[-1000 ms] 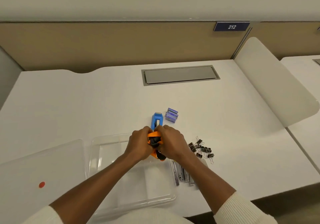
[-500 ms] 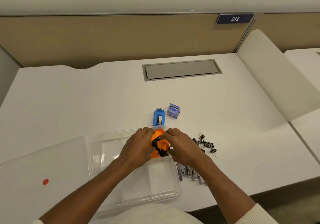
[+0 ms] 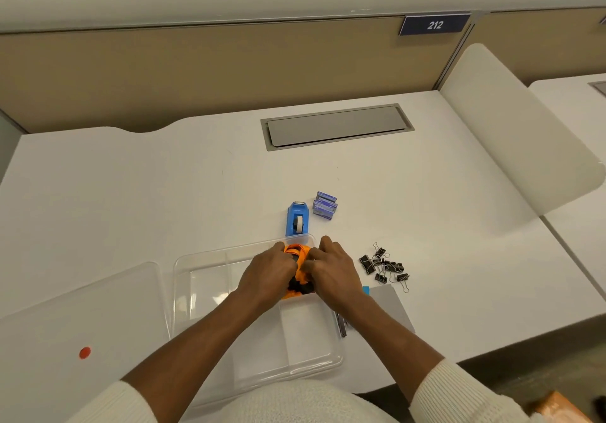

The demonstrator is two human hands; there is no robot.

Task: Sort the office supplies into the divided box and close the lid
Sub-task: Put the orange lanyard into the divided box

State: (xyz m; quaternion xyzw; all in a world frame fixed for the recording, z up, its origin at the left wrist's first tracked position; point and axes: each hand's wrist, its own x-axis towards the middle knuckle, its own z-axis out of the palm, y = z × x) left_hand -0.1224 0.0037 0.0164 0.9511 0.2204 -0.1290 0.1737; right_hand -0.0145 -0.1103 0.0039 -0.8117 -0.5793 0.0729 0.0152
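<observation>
Your left hand and right hand close together around an orange and black object, fingers curled tight on it from both sides, over the far right compartment of the clear divided box on the white desk. What shows of the object runs long from far to near, its orange end pointing away from you; what kind of supply it is cannot be told. Just beyond the box's far rim stands a blue tape dispenser, long axis pointing away too, with a stack of purple staple boxes beside it on the right. A heap of black binder clips lies right of your right hand, a grey pad and metal strips partly hidden under that forearm. The clear lid, marked with a red dot, rests left of the box. Since a second ago, your hands have carried the object from above the dispenser down into the box.
</observation>
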